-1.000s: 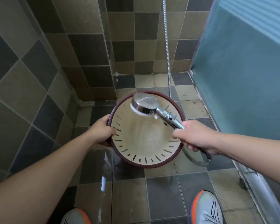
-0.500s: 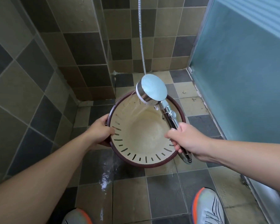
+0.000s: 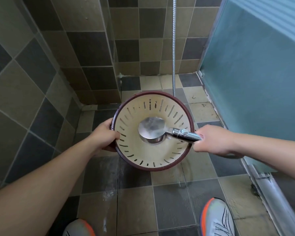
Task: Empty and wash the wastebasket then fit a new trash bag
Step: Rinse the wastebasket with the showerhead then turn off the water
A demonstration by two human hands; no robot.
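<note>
The round wastebasket has a dark red rim and a cream inside with slits around the wall. I see straight into its mouth, and it holds no rubbish. My left hand grips its left rim, thumb inside. My right hand is closed on the chrome handle of the shower head, which sits over the middle of the basket's mouth with its face turned down and water spraying inside. Its metal hose hangs from above behind the basket.
This is a tiled shower corner with a wet floor. A frosted blue glass door and its metal track run along the right. My two shoes stand at the bottom edge.
The shower head has swung down from the basket's far rim to its middle, handle now pointing right. The basket's mouth has tipped so the far wall's slits show.
</note>
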